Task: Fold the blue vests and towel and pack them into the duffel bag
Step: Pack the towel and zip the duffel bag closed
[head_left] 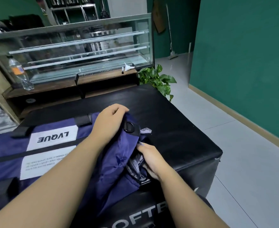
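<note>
duffel bag (49, 145) navy, lies on black desk (176, 129), 9 o'clock side | left hand (110, 122) grip curled on bag end by D-ring (129, 126) | right hand (152, 159) at 6 o'clock, fingers tucked into bag opening, pinching grey lining (136, 163)

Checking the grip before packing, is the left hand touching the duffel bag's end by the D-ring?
Touching. The head view shows the left hand curled over the bunched end of the duffel bag, just beside the D-ring.
</note>
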`<state>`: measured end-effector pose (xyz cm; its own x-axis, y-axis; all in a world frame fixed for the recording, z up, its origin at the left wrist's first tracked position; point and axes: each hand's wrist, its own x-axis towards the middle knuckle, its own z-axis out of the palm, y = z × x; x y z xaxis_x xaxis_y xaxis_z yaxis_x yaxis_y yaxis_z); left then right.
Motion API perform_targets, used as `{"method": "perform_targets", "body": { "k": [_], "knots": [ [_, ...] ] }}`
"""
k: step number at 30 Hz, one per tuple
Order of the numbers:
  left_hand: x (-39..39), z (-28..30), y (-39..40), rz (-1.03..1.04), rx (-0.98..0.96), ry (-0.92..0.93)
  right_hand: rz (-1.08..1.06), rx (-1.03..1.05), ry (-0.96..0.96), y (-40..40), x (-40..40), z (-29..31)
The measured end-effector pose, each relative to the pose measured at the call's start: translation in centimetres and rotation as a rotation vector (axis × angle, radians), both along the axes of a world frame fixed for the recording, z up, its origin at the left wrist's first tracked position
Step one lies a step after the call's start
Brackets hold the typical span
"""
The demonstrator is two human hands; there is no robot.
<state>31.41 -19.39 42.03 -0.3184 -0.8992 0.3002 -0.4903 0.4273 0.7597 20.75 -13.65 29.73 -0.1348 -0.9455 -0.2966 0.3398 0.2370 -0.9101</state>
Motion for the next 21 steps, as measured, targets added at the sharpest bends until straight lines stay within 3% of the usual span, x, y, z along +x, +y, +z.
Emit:
{"method": "perform_targets", "body": {
  "k": [5,8,10,12,18,21],
  "knots": [
    [-0.7,0.3,0.1,-0.056,0.046,-0.002,0.044,0.018,-0.040,0.6,-0.2,-0.2],
    [-0.1,-0.1,0.2,-0.060,-0.030,-0.213,0.063,-0.015,0.001,0.9,-0.3,-0.2],
    [0.6,-0.4,0.3,0.063,-0.104,-0.353,0.032,-0.075,-0.015,1.1,-0.3,-0.5],
    [1.3,-0.2,0.8,0.164,-0.149,-0.335,-0.002,-0.124,0.017,1.3,0.1,-0.7],
    [1.9,0.0,3.0,0.144,0.084,-0.606,-0.060,-0.163,0.071,1.6,0.7,-0.8],
    [1.3,0.1,4.0,0.180,-0.016,-0.703,-0.079,-0.171,0.159,1.6,1.4,-0.3]
  ]
}}
